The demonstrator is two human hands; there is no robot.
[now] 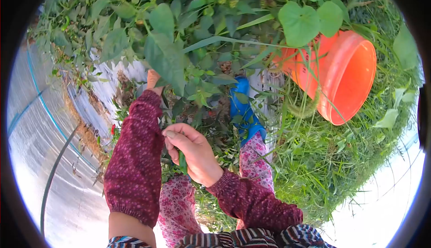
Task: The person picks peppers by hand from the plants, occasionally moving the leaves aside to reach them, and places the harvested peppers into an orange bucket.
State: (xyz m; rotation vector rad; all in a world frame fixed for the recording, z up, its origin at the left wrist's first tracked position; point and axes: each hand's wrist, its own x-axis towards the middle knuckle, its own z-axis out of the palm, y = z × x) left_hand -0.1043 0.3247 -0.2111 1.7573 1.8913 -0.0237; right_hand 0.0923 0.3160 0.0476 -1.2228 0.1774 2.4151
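Green pepper (182, 163) is gripped in the closed right hand (191, 151); left hand (154, 81), grip indeterminate, sits among dense leaves, orange bucket (345, 75) far right.

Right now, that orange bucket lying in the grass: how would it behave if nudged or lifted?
The orange bucket lies on its side with its mouth open and looks empty, so it is probably light. Its round wall rests on grass, so a nudge might roll it a little, though the tufts should damp that. It looks like thin plastic, likely to flex slightly.

Maroon dotted sleeves (134, 167), floral trousers (177, 207), blue boot (244, 111).
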